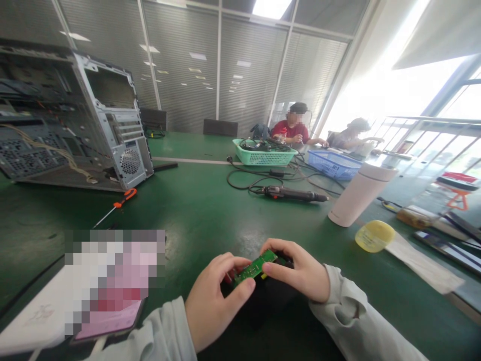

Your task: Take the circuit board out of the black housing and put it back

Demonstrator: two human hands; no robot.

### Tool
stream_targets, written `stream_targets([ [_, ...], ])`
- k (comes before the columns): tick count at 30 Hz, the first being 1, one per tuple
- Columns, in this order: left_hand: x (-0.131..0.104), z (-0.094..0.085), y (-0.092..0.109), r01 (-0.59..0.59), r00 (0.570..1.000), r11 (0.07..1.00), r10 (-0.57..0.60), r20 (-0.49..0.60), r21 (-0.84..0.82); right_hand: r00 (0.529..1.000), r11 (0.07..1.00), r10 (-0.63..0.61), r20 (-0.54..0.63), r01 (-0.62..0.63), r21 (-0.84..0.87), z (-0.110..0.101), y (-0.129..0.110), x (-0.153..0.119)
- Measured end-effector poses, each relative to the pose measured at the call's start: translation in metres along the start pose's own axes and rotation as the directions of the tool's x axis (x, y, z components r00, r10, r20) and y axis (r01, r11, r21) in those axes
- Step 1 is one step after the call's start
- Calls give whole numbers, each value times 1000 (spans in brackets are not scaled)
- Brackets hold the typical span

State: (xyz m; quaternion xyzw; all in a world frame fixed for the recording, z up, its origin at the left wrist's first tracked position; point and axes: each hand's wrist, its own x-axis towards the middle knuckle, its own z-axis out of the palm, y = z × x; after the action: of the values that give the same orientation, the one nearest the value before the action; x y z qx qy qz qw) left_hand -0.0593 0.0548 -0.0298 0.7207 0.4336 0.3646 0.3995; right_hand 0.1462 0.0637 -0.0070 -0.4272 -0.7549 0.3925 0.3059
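Green rectangular circuit board (253, 268) pinched by left hand (223, 293) and right hand (300, 271); handling apparently unfinished (yellow part (263, 276) beneath). Grey metal computer case (99, 120) open-sided, beige cables (67, 158) inside.

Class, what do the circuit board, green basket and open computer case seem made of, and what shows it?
Circuit board: probably rigid laminate, smooth green coating, with pale solder-like dots.
Green basket: likely moulded plastic, evenly coloured, its wall pierced by regular holes.
Computer case: apparently sheet metal, dull grey, with punched vents and folded edges.
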Motion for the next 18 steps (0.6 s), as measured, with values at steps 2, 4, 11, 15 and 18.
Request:
stream_targets([
  [2, -2, 1, 2, -43, 999, 993, 42, 12, 106, 1000, 1000, 1, 27, -1, 15, 0, 0, 0],
  [4, -2, 1, 3, -34, 999, 989, 33, 9, 144, 999, 999, 16, 36, -17, 28, 1, 0, -1],
  [11, 3, -1, 1, 140, 990, 989, -141, -12, -41, 995, 990, 95, 23, -97, 98, -1, 1, -8],
  [15, 5, -1, -5, 190, 959, 966, -221, -176, -176, 989, 991, 128, 76, -131, 40, -4, 1, -9],
  [18, 6, -1, -13, 243, 909, 937, -311, -279, -251, 984, 993, 118, 135, -120, 4, -8, 3, -8],
])
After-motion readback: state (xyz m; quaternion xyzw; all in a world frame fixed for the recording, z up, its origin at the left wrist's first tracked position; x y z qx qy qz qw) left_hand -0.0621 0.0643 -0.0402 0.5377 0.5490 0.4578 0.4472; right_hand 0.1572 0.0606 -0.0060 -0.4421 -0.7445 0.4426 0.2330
